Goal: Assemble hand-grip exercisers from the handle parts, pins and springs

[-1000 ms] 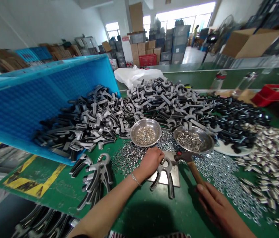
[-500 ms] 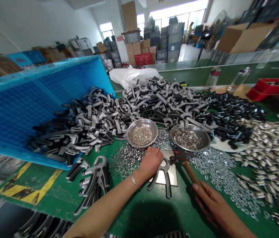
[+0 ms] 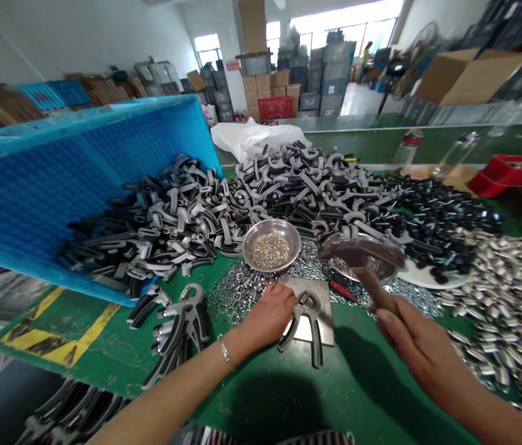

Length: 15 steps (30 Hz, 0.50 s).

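L hand [image 3: 270, 315] curled against grey-and-black hand grip trainer [image 3: 311, 327], fingertips hidden behind it, trainer lying on steel plate [image 3: 320, 290] toward front of green bench [image 3: 283, 395]. R hand [image 3: 422, 346] closed round wooden handle of hammer [image 3: 376, 290], head blurred, hard to make out, above R steel bowl [image 3: 383, 270], contents mostly hidden. L steel bowl [image 3: 270, 244]: small silver parts, too small to tell. Tilted blue crate [image 3: 79, 173] at L end, dark grip handles [image 3: 159, 228] spilling out.
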Each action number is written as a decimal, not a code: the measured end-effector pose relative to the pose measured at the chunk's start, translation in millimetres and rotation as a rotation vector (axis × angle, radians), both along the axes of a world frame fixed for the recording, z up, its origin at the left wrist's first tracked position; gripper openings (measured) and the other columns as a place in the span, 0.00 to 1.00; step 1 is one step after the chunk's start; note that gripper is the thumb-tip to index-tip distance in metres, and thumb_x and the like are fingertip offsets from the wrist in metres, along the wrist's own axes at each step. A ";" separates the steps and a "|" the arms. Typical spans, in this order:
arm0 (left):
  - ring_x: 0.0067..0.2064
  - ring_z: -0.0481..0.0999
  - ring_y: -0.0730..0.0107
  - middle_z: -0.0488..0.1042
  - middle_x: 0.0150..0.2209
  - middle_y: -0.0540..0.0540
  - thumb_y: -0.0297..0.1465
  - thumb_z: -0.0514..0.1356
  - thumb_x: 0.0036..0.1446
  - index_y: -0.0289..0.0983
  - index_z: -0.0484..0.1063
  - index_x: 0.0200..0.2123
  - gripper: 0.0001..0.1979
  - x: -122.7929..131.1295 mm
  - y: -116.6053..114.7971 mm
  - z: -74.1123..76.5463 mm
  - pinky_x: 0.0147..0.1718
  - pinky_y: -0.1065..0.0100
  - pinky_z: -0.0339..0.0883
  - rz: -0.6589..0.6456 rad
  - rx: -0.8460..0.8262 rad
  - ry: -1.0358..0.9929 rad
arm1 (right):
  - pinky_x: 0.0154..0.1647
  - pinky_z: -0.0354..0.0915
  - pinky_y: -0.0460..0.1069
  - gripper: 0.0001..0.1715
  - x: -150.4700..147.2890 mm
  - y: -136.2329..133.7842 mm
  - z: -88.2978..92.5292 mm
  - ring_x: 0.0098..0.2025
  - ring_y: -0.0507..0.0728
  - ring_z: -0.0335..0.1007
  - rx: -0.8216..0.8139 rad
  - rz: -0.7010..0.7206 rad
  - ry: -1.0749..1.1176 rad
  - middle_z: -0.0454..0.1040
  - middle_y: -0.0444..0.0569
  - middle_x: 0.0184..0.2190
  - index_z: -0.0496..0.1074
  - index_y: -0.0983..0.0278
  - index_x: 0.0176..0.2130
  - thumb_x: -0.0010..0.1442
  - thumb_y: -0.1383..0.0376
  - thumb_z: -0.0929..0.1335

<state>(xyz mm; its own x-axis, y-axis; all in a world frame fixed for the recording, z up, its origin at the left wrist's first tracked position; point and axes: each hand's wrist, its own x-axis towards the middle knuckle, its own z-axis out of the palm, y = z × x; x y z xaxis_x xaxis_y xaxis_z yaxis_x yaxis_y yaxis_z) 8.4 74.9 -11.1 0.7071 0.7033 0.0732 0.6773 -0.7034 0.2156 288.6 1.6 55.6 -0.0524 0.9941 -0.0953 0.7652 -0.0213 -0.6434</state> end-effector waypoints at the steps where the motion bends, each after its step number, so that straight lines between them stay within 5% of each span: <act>1: 0.48 0.68 0.57 0.73 0.43 0.42 0.27 0.53 0.65 0.35 0.72 0.45 0.09 -0.1 1.7 0.7 0.52 0.56 0.58 -0.026 0.002 0.042 | 0.31 0.65 0.52 0.22 -2.2 6.2 -5.1 0.29 0.60 0.73 -0.025 0.035 -0.048 0.76 0.49 0.28 0.67 0.59 0.39 0.68 0.47 0.57; 4: 0.46 0.68 0.58 0.74 0.40 0.42 0.26 0.52 0.66 0.35 0.73 0.40 0.09 2.8 9.0 1.6 0.48 0.58 0.58 -0.056 0.012 0.107 | 0.37 0.68 0.53 0.22 -5.7 23.0 -22.3 0.36 0.63 0.77 -0.147 0.187 -0.094 0.79 0.52 0.35 0.70 0.59 0.42 0.67 0.48 0.58; 7: 0.47 0.68 0.58 0.74 0.42 0.42 0.26 0.52 0.66 0.35 0.73 0.41 0.09 4.9 13.4 3.1 0.48 0.58 0.57 -0.054 0.009 0.101 | 0.42 0.68 0.54 0.24 -6.0 29.7 -27.7 0.42 0.64 0.77 -0.129 0.184 -0.080 0.79 0.53 0.41 0.68 0.58 0.49 0.70 0.48 0.55; 11: 0.47 0.68 0.58 0.74 0.41 0.42 0.28 0.54 0.66 0.34 0.74 0.39 0.09 2.9 14.7 3.8 0.48 0.59 0.57 -0.049 -0.035 0.094 | 0.36 0.67 0.55 0.24 -6.0 24.0 -21.4 0.34 0.65 0.76 -0.177 0.194 -0.207 0.79 0.54 0.33 0.69 0.60 0.42 0.68 0.48 0.56; 15: 0.48 0.68 0.58 0.74 0.40 0.42 0.29 0.55 0.65 0.34 0.74 0.38 0.08 0.2 16.0 -1.0 0.49 0.59 0.57 -0.031 -0.021 0.061 | 0.38 0.69 0.53 0.24 -4.3 4.3 -21.9 0.35 0.62 0.77 -0.162 0.237 -0.093 0.80 0.51 0.34 0.70 0.57 0.39 0.69 0.47 0.55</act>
<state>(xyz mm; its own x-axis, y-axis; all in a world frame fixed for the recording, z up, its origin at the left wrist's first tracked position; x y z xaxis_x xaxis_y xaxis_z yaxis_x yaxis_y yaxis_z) 8.6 90.9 -12.1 0.7310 0.6822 0.0145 0.6679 -0.7198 0.1893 284.3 5.9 33.7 -0.2644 0.9268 -0.2666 0.8167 0.0681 -0.5730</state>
